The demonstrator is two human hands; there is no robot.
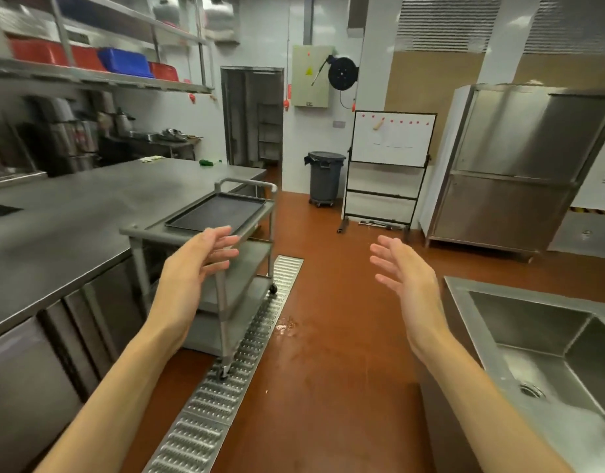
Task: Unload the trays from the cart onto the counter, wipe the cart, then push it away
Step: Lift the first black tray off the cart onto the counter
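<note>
Both hands are raised in front of the person with fingers loosely spread and nothing in them: the left hand point(195, 257) overlaps the near edge of the cart point(226, 268), the right hand point(403, 268) hangs over the red floor point(328, 353). The steel cart stands against the right side of the long counter point(89, 213), a dark tray point(215, 213) lying flat on its top shelf. A metal floor drain grate point(232, 363) runs beneath the cart's near wheels. At near right is a steel sink point(533, 336). Farther off stand a grey bin point(325, 177), a whiteboard point(391, 139) and a steel cabinet point(519, 165).
</note>
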